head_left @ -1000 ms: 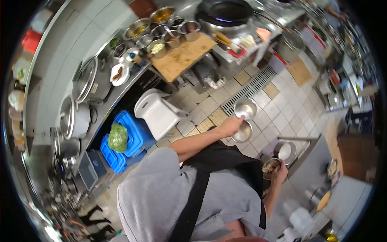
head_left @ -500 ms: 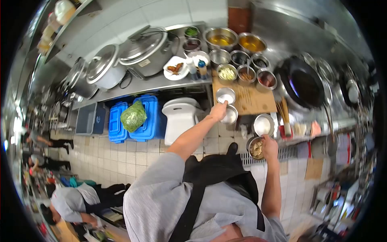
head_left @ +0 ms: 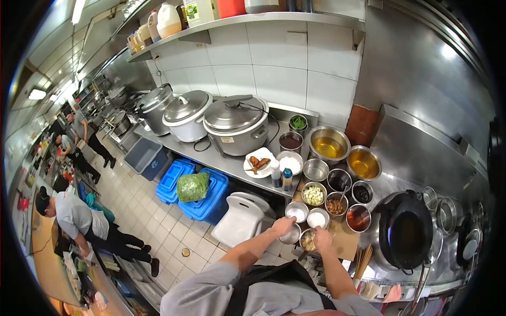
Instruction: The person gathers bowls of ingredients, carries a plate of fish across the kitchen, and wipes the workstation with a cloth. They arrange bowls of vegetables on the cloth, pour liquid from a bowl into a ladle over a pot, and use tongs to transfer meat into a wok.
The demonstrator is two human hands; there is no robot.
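My left hand [head_left: 284,226] pinches the rims where a small metal bowl of white powder [head_left: 297,211] meets another metal bowl [head_left: 290,235] closer to me. Right beside it, my right hand [head_left: 322,238] is closed at the rims of a metal bowl of pale chunks [head_left: 308,240] and a bowl of white powder [head_left: 318,217]. These bowls sit close together at the near edge of a cardboard-covered surface [head_left: 342,239]. Behind them stand bowls of chopped pale pieces [head_left: 313,194], brown bits [head_left: 336,204] and red sauce [head_left: 358,218].
A wok [head_left: 411,231] is on the right, with chopsticks [head_left: 362,262] nearer me. Pots of yellow liquid [head_left: 329,144], squeeze bottles [head_left: 281,176] and a large cooker [head_left: 235,126] line the back. A white stool [head_left: 237,218] and blue bins [head_left: 211,197] stand left. A co-worker [head_left: 87,218] bends over a counter.
My right hand has brought the bowl of chunks and a white-powder bowl leftward, from near the front rail to beside my left hand. The camera view has tilted up.
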